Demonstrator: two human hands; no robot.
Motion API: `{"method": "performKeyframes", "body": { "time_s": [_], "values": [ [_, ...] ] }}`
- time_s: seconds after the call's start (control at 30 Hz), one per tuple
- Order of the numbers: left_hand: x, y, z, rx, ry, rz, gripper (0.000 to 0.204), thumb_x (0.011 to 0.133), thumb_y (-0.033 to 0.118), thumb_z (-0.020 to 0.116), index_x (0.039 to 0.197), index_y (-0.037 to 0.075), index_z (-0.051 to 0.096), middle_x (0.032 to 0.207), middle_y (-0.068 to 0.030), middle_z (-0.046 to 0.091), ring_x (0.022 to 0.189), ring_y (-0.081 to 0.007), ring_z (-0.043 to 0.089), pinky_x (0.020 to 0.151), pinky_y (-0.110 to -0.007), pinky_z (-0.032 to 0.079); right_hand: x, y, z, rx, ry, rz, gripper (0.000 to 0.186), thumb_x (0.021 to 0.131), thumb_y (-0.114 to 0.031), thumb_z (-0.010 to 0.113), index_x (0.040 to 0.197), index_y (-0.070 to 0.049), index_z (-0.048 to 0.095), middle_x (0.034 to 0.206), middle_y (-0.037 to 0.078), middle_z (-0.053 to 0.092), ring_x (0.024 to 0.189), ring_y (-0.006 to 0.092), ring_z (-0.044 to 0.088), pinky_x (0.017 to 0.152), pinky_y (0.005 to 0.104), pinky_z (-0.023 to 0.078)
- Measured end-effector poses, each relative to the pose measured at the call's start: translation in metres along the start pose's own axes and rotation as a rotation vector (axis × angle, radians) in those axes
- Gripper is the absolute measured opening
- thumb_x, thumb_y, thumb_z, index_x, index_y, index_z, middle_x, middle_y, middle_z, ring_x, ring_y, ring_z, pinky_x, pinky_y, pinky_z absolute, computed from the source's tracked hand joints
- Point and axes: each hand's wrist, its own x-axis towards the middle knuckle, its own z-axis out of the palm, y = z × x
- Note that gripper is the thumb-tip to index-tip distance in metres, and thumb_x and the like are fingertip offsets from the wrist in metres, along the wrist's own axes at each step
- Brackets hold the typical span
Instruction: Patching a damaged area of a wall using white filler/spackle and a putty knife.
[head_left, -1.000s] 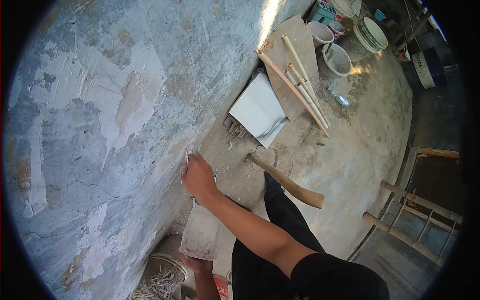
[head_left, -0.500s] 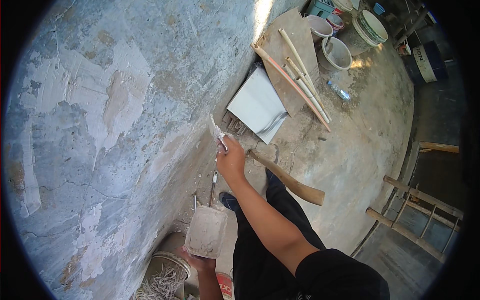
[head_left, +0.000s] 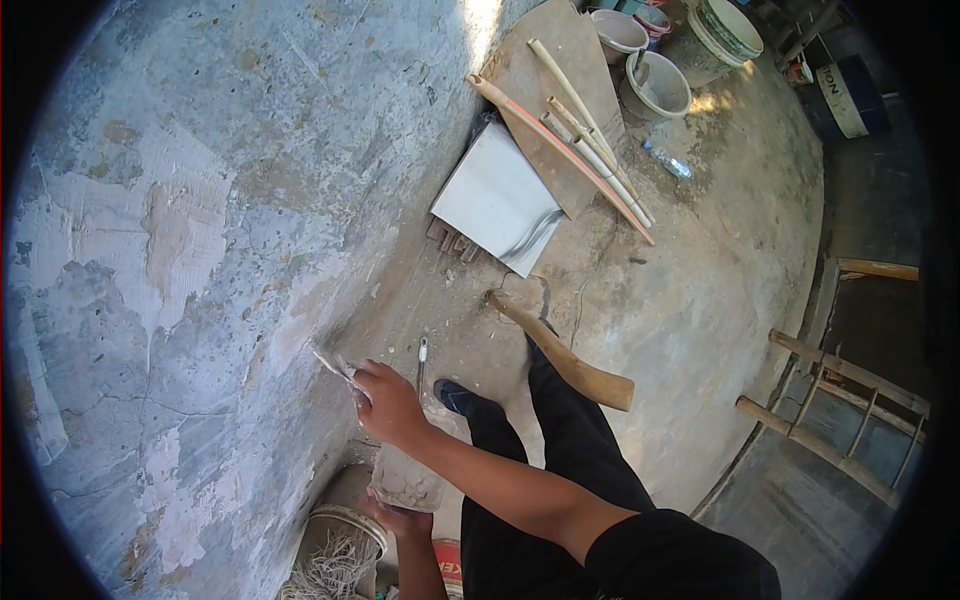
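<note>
Trowel (head_left: 333, 366) edge on wall (head_left: 200, 250) — right hand (head_left: 388, 405) gripping.

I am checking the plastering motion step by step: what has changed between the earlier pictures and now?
The right hand, holding the flat metal putty knife, moved along the grey plastered wall, first rightward and up, then back down lower. The left hand kept holding the plaster-covered board below. The wooden-handled tool on the floor and the white sheet stayed.
</note>
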Motion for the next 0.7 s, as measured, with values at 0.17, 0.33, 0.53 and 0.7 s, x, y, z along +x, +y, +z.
{"method": "performKeyframes", "body": {
  "time_s": [0.17, 0.33, 0.53, 0.7],
  "values": [
    [0.005, -0.009, 0.007, -0.023, -0.008, -0.011, 0.068, 0.092, 0.055, 0.036, 0.143, 0.01, 0.039, 0.146, -0.0109, 0.042, 0.131, -0.035, 0.043, 0.109, -0.05, 0.034, 0.0, 0.028, -0.06, 0.249, 0.155, 0.189, 0.02, 0.076, -0.003, 0.066, 0.095, 0.002, 0.063, 0.086, 0.021, 0.064, 0.076, 0.0328, 0.065, 0.07, 0.0388, 0.05],
    [0.024, 0.01, 0.035, -0.069, -0.019, 0.096, 0.066, 0.092, 0.053, 0.036, 0.141, 0.01, 0.043, 0.146, -0.0103, 0.042, 0.132, -0.0353, 0.042, 0.11, -0.051, 0.034, -0.006, 0.033, -0.126, 0.469, 0.109, 0.277, 0.019, 0.081, 0.0, 0.067, 0.1, 0.002, 0.065, 0.091, 0.011, 0.07, 0.079, 0.0108, 0.064, 0.07, 0.0282, 0.051],
    [0.043, 0.017, 0.09, -0.087, -0.114, 0.163, 0.07, 0.091, 0.054, 0.038, 0.144, 0.008, 0.038, 0.148, -0.0128, 0.039, 0.134, -0.0368, 0.039, 0.111, -0.053, 0.031, -0.013, 0.024, -0.147, 0.295, 0.017, 0.218, 0.02, 0.085, -0.007, 0.069, 0.103, 0.001, 0.065, 0.088, 0.009, 0.071, 0.081, 0.0101, 0.065, 0.07, 0.0276, 0.051],
    [0.052, 0.013, 0.104, -0.02, -0.252, 0.243, 0.074, 0.09, 0.053, 0.042, 0.145, 0.004, 0.033, 0.148, -0.017, 0.037, 0.135, -0.0382, 0.037, 0.112, -0.053, 0.03, -0.008, 0.017, -0.152, 0.073, -0.013, 0.172, 0.021, 0.085, -0.011, 0.069, 0.103, 0.0, 0.065, 0.087, 0.013, 0.07, 0.077, 0.0143, 0.066, 0.069, 0.0288, 0.051]
  ]
}}
